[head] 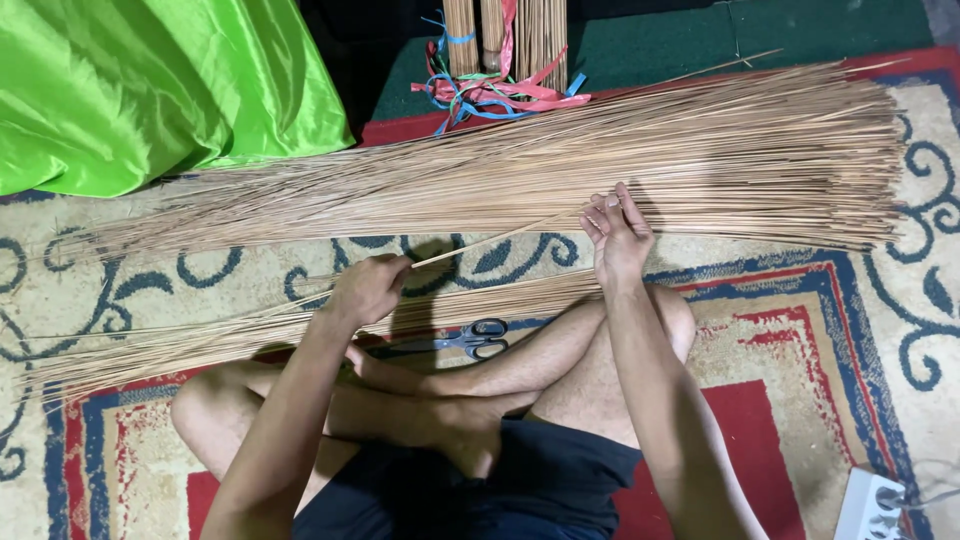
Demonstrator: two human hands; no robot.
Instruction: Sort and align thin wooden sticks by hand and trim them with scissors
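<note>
My left hand (367,288) is curled tight around one thin stick (490,241), pinching its near end between thumb and fingers. My right hand (617,238) has its fingertips gathered on the same stick's far end, at about two o'clock from the left. The stick runs between them, slightly tilted, over the carpet (800,330).

Beyond my hands, at twelve o'clock, lies the large spread of sticks (640,165), fanned wide toward three o'clock. A smaller bundle of sticks (200,340) lies just under my left hand, running out toward nine o'clock across my knee. Black-handled scissors (470,340) rest on the carpet at six o'clock from the stick, touching my shin.

At twelve o'clock, upright stick bundles (505,35) stand tied with red and blue plastic ribbon (490,95). Bright green cloth (150,90) fills ten o'clock. A white power strip (868,505) sits at five o'clock.
</note>
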